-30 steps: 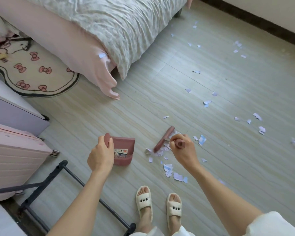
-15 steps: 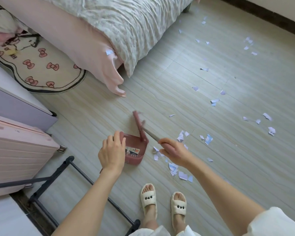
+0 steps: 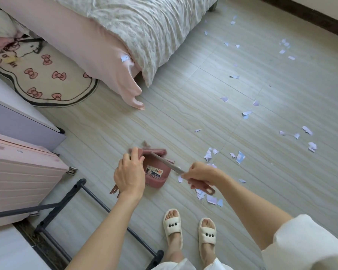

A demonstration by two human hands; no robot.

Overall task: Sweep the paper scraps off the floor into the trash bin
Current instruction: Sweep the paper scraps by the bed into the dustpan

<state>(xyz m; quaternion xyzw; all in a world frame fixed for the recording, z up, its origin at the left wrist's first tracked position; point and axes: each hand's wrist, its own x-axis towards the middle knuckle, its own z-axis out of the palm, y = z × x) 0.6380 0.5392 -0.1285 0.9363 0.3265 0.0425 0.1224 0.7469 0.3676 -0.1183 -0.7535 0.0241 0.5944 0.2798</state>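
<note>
Both grips were busy over the pale wood-look floor (image 3: pixel 203 90). The left hand (image 3: pixel 129 174) curled round the back of a small dusty-pink dustpan (image 3: pixel 156 175), thumb and fingertips pinching its raised rear edge, and held it tilted on the floor; a printed label showed inside the pan. The right hand (image 3: pixel 200 174) clenched the handle of a matching pink hand brush (image 3: pixel 165 163). The brush handle ran from that fist up and to the left across the pan, its bristle head lying along the pan's far edge, somewhat blurred. The handle's looped end stuck out below the right fist.

Paper scraps (image 3: pixel 240 156) lay scattered on the floor to the right of the pan: a small cluster just beyond the right hand, another little heap (image 3: pixel 209 197) beneath the right wrist near the feet, and more pieces spread well apart toward the far wall. One scrap (image 3: pixel 125 58) clung to the pink bed skirt. No trash bin was visible.

A bed (image 3: pixel 144 26) with a grey patterned quilt filled the upper left, a bow-patterned rug (image 3: pixel 47 78) beside it. A pink suitcase (image 3: pixel 18 172) and a black metal frame (image 3: pixel 82 193) stood at left. Cream slippers (image 3: pixel 173 224) covered both feet.
</note>
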